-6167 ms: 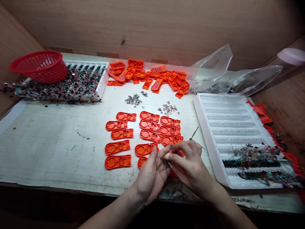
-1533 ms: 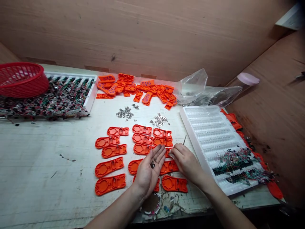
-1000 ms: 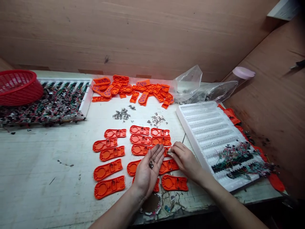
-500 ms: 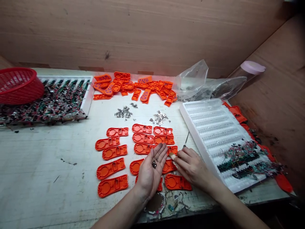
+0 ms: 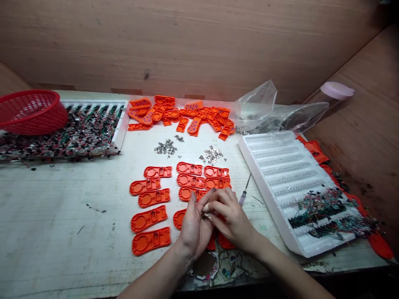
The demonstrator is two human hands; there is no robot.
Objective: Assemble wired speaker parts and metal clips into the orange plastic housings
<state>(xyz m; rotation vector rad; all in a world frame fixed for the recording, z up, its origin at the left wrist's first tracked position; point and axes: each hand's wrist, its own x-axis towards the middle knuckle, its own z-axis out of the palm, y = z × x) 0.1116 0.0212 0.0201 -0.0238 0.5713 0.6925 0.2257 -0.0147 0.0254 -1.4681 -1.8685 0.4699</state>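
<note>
My left hand (image 5: 193, 232) lies palm up and cupped, holding several small dark metal parts (image 5: 204, 215) in its palm. My right hand (image 5: 232, 220) is over that palm, thumb and fingertips pinched together at the parts; whatever is between them is too small to make out. Beneath and around both hands lie orange plastic shell halves (image 5: 151, 241), their hollow inner sides facing up, set out in rough columns. Some shells are partly covered by my hands. A small screwdriver (image 5: 242, 198) with a clear handle rests just beyond my right hand.
Loose metal bits form two piles, one of small pieces (image 5: 166, 147) and one of flat plates (image 5: 213, 154). Behind them are heaped orange shells (image 5: 195, 126) and plastic bags (image 5: 258, 101). A white foam tray (image 5: 246, 155) with wired parts stands right; a red basket (image 5: 34, 112) sits left.
My right hand has moved left from the shells to my left palm, and its fingertips now pinch at the metal parts. The screwdriver's handle has come into view.
</note>
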